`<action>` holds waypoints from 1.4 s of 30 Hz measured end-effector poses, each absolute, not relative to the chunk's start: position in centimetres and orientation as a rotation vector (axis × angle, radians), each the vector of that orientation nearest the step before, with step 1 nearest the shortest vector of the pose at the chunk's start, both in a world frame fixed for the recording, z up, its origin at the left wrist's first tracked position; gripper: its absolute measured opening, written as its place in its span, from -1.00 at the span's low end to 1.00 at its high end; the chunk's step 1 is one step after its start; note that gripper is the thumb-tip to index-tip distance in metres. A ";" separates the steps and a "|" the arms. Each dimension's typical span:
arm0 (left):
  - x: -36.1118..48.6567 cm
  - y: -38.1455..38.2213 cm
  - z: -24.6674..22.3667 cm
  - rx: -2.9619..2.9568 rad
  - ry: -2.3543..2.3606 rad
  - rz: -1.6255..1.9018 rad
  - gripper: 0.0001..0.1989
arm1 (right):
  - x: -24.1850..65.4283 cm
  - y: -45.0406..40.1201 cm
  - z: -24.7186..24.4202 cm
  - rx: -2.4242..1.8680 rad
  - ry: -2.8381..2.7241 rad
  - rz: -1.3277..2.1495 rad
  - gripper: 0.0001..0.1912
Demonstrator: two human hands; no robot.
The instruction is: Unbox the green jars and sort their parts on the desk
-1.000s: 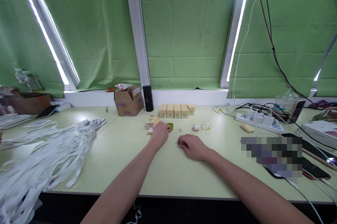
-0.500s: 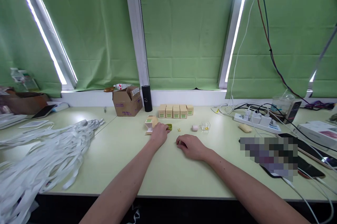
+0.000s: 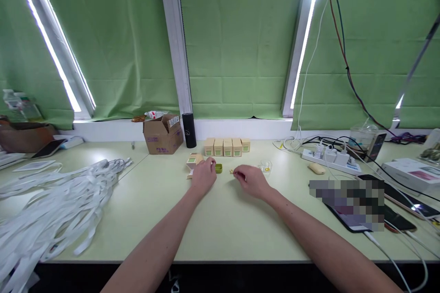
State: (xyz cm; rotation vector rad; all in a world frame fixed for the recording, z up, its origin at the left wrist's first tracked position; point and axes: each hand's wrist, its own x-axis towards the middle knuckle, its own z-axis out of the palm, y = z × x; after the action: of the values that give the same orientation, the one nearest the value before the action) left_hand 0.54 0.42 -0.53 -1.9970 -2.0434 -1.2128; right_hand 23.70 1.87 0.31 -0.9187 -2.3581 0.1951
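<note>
My left hand (image 3: 204, 176) is closed, fingertips curled together just left of a small olive-green container (image 3: 219, 168); whether they hold anything is hidden. Partly behind that hand stands a small opened cardboard box (image 3: 192, 159) with a green-edged label. My right hand (image 3: 252, 181) pinches with thumb and forefinger at a tiny gold-coloured piece (image 3: 231, 171), too small to name. Beyond its knuckles sits a clear little dish (image 3: 266, 166) with something yellow inside.
Several small kraft boxes (image 3: 227, 147) stand in a row behind, near a black cylinder (image 3: 189, 130) and a larger carton (image 3: 163, 134). White ribbons (image 3: 79, 201) spread at left. A power strip (image 3: 330, 160), phones and cables lie at right.
My right hand has moved forward to the gold piece, covering the pale pink item behind it. The left fingers have lifted off the green container. The view has shifted slightly.
</note>
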 end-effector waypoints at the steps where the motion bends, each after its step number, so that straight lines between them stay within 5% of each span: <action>1: 0.6 0.4 -0.5 -1.989 -2.041 -1.222 -0.84 | 23.8 2.7 0.9 -0.970 -2.292 0.148 -0.78; 8: 1.2 0.1 -0.4 -2.015 -2.002 -1.256 -0.86 | 24.5 10.8 3.8 -1.468 -2.186 -0.130 -0.66; 21: 1.3 -0.6 -0.3 -2.093 -1.890 -1.249 -0.80 | 22.6 18.1 3.1 -1.702 -2.317 -0.257 -0.32; 36: 1.5 -0.9 -0.1 -2.122 -1.769 -1.278 -0.83 | 23.3 18.3 3.9 -1.569 -2.323 -0.141 -0.64; 42: 2.2 -1.0 0.6 -2.114 -1.636 -1.438 -0.91 | 24.6 13.2 5.9 -1.401 -2.104 -0.106 -0.54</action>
State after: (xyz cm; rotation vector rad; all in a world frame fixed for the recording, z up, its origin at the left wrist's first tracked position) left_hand 2.18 -1.04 0.63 -2.1142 -1.6363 -1.4378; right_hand 24.58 13.18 5.86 -1.4013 -2.1041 -0.1064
